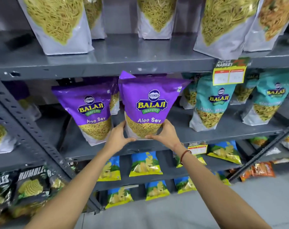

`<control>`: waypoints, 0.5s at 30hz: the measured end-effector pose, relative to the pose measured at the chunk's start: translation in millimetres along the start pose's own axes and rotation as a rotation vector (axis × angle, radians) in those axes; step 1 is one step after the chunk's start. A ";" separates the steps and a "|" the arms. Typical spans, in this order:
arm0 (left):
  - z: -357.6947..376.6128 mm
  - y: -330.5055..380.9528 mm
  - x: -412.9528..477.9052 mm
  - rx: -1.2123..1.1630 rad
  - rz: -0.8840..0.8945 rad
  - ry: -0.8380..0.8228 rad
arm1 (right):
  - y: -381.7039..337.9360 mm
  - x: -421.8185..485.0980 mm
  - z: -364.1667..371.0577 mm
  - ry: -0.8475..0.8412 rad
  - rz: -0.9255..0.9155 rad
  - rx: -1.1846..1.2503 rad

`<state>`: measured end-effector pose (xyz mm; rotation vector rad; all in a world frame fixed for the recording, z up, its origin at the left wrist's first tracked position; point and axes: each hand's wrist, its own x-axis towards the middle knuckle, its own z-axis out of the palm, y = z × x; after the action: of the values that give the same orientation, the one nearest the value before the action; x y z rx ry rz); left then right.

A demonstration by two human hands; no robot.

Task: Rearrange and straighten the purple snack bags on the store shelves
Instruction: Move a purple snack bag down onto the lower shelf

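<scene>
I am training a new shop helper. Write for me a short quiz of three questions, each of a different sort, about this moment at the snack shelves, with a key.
1. True or false: both hands hold the same purple bag.
2. Multiple choice: what stands directly to the right of that bag on the same shelf?
A. a black bag
B. a teal bag
C. an orange bag
3. Short answer: what product name is printed on the held bag?

Key:
1. True: the left hand and the right hand grip its lower corners.
2. B
3. Aloo Sev
</scene>
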<state>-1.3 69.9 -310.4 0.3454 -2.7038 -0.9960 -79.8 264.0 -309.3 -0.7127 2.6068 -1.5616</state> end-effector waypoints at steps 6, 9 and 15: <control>32.4 1.6 26.0 -0.115 -0.005 0.016 | 30.7 36.3 0.3 -0.046 0.056 -0.076; 45.8 -0.9 32.8 -0.153 -0.035 0.011 | 48.6 45.5 2.3 -0.069 0.102 -0.103; 68.1 -16.7 35.3 -0.133 -0.142 -0.066 | 73.1 46.4 14.0 -0.151 0.162 -0.118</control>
<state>-52.8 87.9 -366.8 0.4924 -2.6835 -1.2405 -145.0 263.0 -367.9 -0.5839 2.5884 -1.2683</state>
